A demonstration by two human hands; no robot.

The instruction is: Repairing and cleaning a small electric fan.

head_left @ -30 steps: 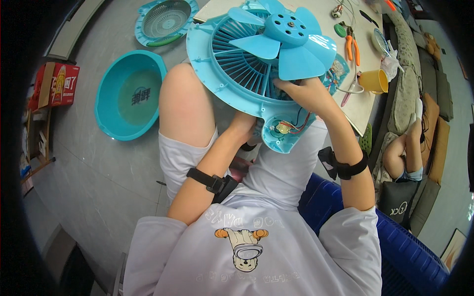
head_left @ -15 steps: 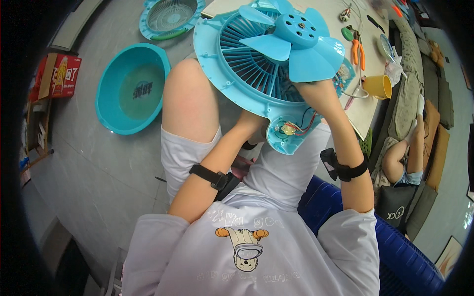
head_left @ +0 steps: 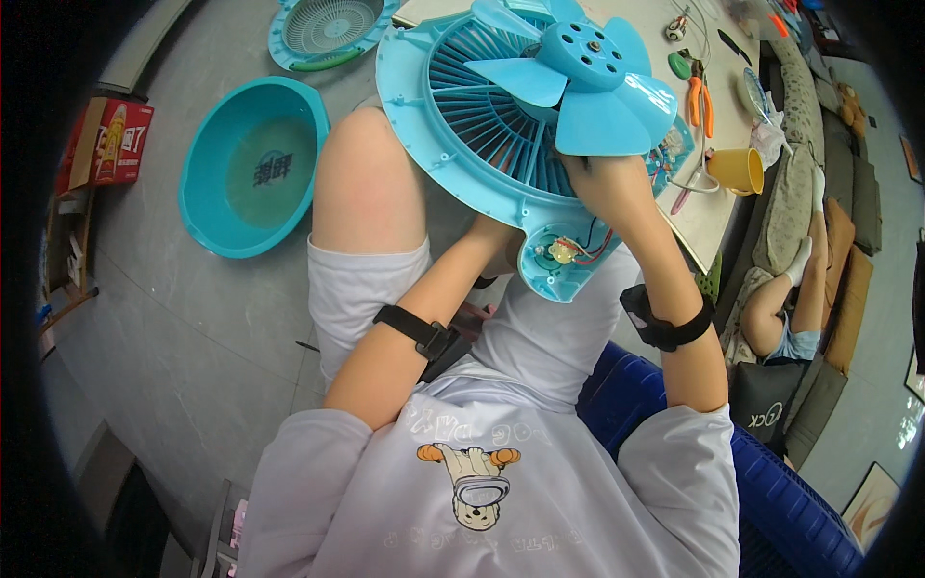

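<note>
A light-blue fan housing (head_left: 409, 91) with a ribbed grille lies tilted over my knees and the table edge. A blue fan blade (head_left: 602, 120) with a round hub stands over the grille. My right hand (head_left: 609, 183) reaches in between blade and grille; the blade covers its fingertips. Beneath the housing's near rim goes my left hand (head_left: 496, 234), mostly hidden, so its grip does not show. At the housing's lower end, a rounded pocket holds a small whitish part (head_left: 562, 250) with red and black wires. More wiring (head_left: 661, 171) shows right of my right hand.
On the table (head_left: 708, 226) lie orange-handled pliers (head_left: 701, 104), a yellow cup (head_left: 737, 171) and a cable. A teal basin (head_left: 202, 178) with water and a round blue grille cover (head_left: 279, 39) sit on the floor at left. Someone's legs (head_left: 805, 279) rest on the sofa at right.
The view has shifted slightly. My right hand has moved a little left beneath the blade, and the blade appears slightly turned. The left arm stays under the housing.
</note>
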